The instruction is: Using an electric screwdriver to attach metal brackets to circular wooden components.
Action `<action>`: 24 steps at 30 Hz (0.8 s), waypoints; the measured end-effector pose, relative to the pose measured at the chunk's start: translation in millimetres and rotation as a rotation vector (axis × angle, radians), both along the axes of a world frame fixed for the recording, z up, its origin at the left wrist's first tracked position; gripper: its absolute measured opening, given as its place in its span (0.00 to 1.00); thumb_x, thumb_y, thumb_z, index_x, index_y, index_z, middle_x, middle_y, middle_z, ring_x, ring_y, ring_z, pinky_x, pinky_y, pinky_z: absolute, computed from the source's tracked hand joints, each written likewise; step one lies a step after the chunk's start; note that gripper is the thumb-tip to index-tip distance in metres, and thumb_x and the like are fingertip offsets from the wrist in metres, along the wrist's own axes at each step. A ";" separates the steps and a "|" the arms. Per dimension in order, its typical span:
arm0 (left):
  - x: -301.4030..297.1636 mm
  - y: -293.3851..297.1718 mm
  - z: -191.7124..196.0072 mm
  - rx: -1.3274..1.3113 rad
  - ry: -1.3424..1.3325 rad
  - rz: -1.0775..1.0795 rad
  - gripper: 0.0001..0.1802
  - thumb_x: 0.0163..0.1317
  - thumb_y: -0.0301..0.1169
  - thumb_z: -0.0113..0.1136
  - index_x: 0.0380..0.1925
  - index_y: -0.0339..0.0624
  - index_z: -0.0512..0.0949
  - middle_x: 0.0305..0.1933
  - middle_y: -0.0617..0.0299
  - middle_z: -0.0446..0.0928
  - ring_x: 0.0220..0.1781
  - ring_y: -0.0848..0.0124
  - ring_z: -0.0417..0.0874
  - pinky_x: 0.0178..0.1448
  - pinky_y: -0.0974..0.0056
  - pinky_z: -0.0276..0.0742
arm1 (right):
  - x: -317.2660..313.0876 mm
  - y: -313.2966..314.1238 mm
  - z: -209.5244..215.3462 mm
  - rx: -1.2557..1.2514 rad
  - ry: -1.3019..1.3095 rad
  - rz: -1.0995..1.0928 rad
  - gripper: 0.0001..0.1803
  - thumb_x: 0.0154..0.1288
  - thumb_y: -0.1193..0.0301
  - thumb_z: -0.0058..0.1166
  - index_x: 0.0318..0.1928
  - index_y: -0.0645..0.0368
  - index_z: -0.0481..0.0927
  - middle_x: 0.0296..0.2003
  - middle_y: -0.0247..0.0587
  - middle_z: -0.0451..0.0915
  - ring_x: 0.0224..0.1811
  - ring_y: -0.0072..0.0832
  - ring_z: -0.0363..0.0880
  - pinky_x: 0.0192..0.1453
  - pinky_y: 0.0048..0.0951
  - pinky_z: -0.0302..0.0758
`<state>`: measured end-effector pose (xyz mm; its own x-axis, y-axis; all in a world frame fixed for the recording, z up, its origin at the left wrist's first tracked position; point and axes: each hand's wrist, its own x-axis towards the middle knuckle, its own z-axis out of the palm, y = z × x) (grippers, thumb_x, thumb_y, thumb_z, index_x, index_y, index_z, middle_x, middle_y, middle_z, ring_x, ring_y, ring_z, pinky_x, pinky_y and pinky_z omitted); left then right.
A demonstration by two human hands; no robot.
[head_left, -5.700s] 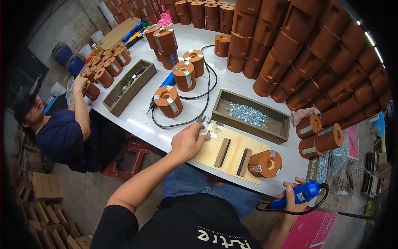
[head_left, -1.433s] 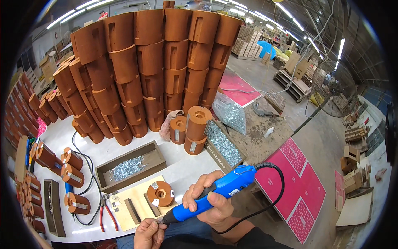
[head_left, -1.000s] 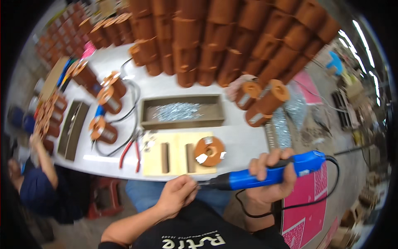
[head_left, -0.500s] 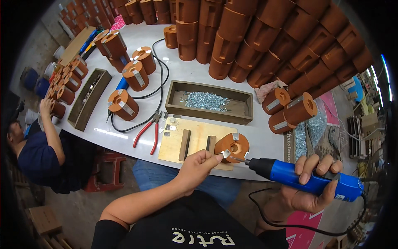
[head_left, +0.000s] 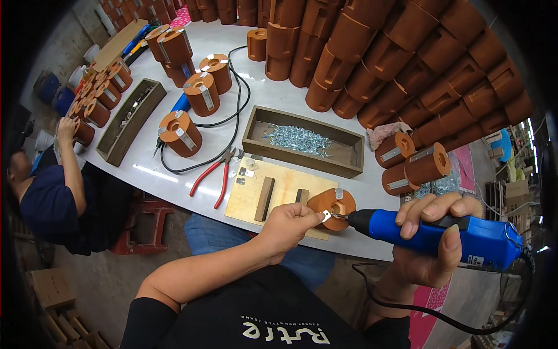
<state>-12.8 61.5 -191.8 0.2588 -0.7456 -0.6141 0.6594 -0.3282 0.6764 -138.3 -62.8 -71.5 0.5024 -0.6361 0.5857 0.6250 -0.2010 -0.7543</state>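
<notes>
We look down from the left camera on the person's head. Our wide, round view faces the table (head_left: 375, 195), with the shirt (head_left: 215, 308) just below us, left hand (head_left: 289, 228) and right hand (head_left: 436, 267) near, and stacks (head_left: 407, 64) farther off.

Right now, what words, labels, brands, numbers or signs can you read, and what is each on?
I can't copy wording, only place it.
Black shirt: large pale lettering, legible, with a smaller line beside it.
Blue power tool: white label, too small to read.
Any other marks: too small, blurred or hidden.
</notes>
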 end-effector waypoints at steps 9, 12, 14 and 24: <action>9.5 -3.3 -0.4 0.014 0.067 -0.066 0.13 0.62 0.35 0.66 0.24 0.41 0.75 0.16 0.73 0.65 0.13 0.84 0.58 0.15 0.75 0.47 | 8.1 4.0 6.6 0.030 0.076 0.006 0.19 0.61 0.69 0.59 0.47 0.59 0.66 0.34 0.49 0.77 0.27 0.31 0.78 0.36 0.37 0.81; 10.5 -4.1 -4.3 0.000 0.070 -0.075 0.13 0.61 0.34 0.66 0.24 0.41 0.75 0.16 0.72 0.66 0.13 0.84 0.59 0.15 0.75 0.48 | 9.5 4.7 7.7 0.041 0.104 0.011 0.19 0.60 0.69 0.59 0.47 0.59 0.66 0.34 0.49 0.77 0.27 0.30 0.78 0.37 0.35 0.81; 10.1 -3.4 -6.3 -0.005 0.060 -0.068 0.13 0.61 0.34 0.66 0.24 0.41 0.76 0.15 0.72 0.66 0.12 0.84 0.60 0.14 0.75 0.49 | 11.5 5.4 7.5 0.043 0.123 0.015 0.19 0.60 0.69 0.59 0.47 0.59 0.65 0.34 0.50 0.77 0.28 0.30 0.78 0.37 0.34 0.81; 5.5 -2.8 -3.5 -0.017 0.059 -0.024 0.13 0.62 0.34 0.66 0.23 0.40 0.76 0.16 0.72 0.66 0.12 0.84 0.60 0.14 0.75 0.49 | 17.6 7.4 7.8 0.062 0.154 0.036 0.18 0.61 0.72 0.59 0.47 0.59 0.65 0.34 0.49 0.77 0.30 0.28 0.78 0.40 0.31 0.81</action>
